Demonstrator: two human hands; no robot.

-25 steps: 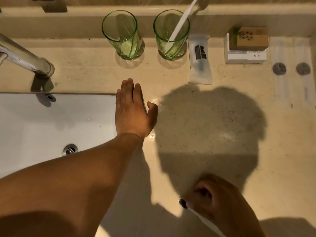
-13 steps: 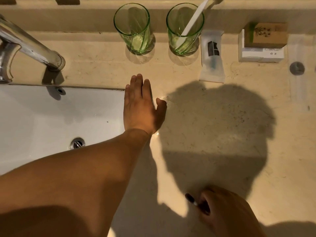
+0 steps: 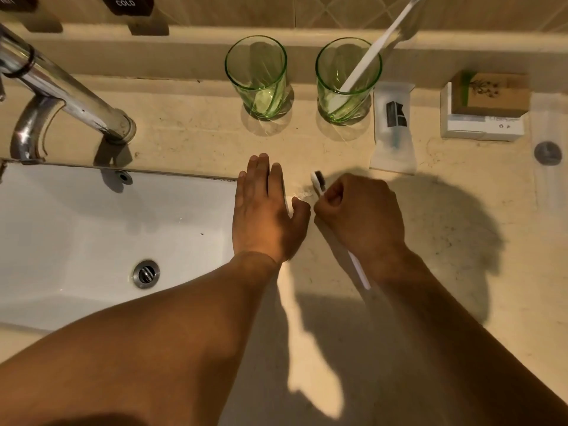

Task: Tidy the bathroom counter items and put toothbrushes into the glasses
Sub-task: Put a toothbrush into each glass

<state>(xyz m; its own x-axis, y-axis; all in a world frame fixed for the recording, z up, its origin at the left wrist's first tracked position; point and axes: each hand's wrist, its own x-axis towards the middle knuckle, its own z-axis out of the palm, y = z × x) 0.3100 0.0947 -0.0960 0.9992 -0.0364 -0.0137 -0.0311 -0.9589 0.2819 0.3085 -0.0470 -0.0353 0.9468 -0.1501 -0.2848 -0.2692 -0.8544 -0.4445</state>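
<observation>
From the head view, the left hand (image 3: 264,210) lies flat on the tabletop (image 3: 461,272) at the right edge of the white sink (image 3: 92,235), fingers straight and together, thumb spread to the right, holding nothing. Just to its right, the right hand (image 3: 362,219) is curled around a white toothbrush (image 3: 318,181); the dark-bristled head sticks out on the far side of the fist and the handle end shows below the wrist on the near side. The two hands are close together, with only a narrow gap between thumb and knuckles.

Along the far edge of the tabletop stand two green glasses. The left glass (image 3: 256,78) is empty. The right glass (image 3: 347,81) holds a second white toothbrush (image 3: 378,47), leaning up and to the right over the rim. Just right of that glass lies a white sachet (image 3: 393,127) with a dark mark, and further right a brown box (image 3: 491,93) sits on a white box (image 3: 482,129). A chrome tap (image 3: 61,84) reaches over the sink at far left.
</observation>
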